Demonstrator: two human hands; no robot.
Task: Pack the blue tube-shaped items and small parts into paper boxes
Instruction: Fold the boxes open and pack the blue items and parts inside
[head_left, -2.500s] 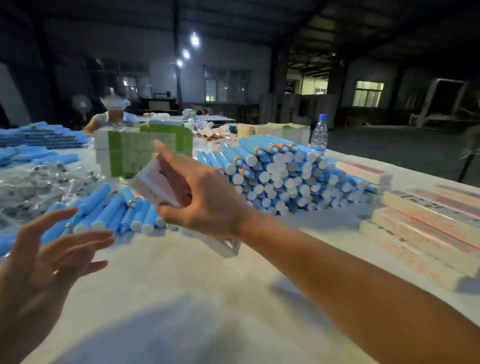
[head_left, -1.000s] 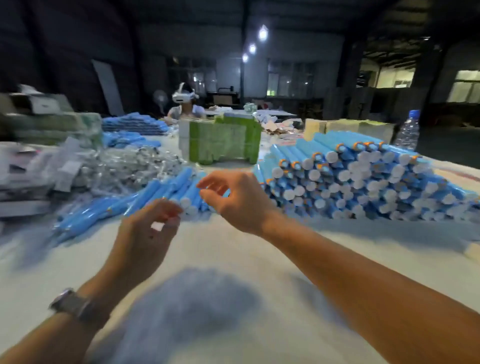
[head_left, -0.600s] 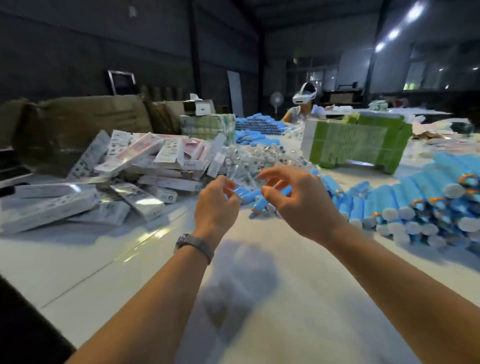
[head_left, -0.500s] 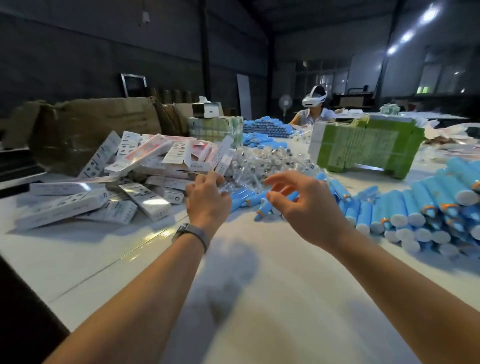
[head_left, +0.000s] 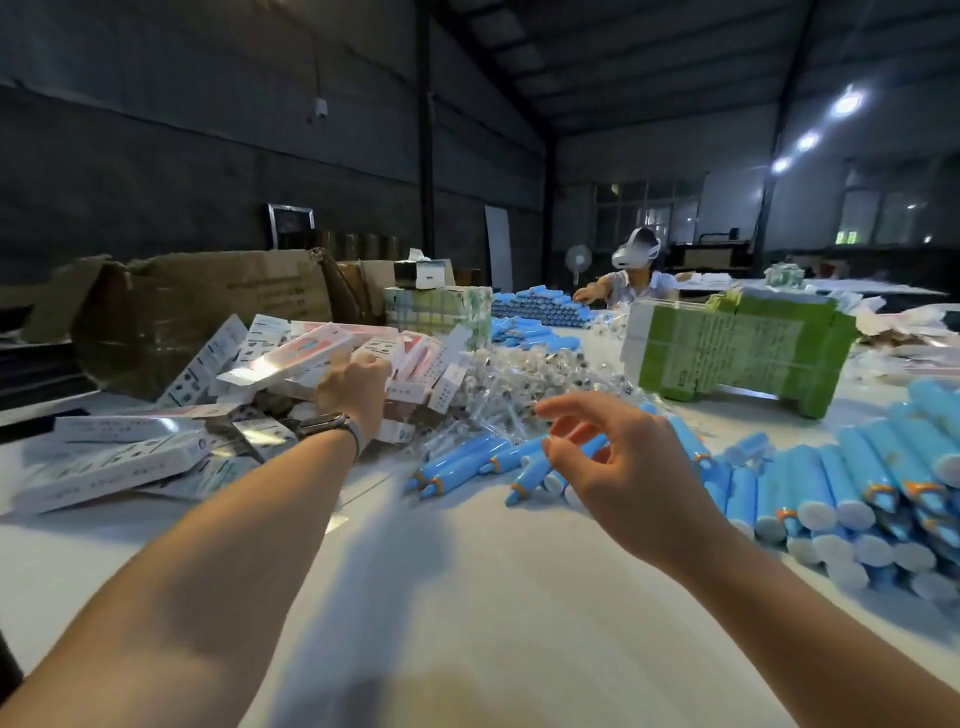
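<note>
A heap of flat white and pink paper boxes (head_left: 130, 460) lies at the left of the white table (head_left: 467, 597). My left hand (head_left: 353, 387), a watch on its wrist, reaches into that heap, and its fingers curl round the edge of a pink-faced paper box (head_left: 291, 358). Loose blue tubes (head_left: 457, 462) with orange collars lie in the middle. My right hand (head_left: 618, 457) hovers just above them, fingers spread and loosely bent, holding nothing. Behind the tubes sits a pile of small parts in clear bags (head_left: 519, 379). A bigger stack of blue tubes (head_left: 857, 483) fills the right.
A green bundle of flat cartons (head_left: 737, 353) stands behind the tubes. A torn brown cardboard carton (head_left: 208, 301) sits at the back left. Across the table another person (head_left: 636, 270) wearing a headset works at more blue tubes (head_left: 540, 306).
My view swung left from the tube stack to the box heap. My right hand let go of the box it held; my left hand reached forward into the heap.
</note>
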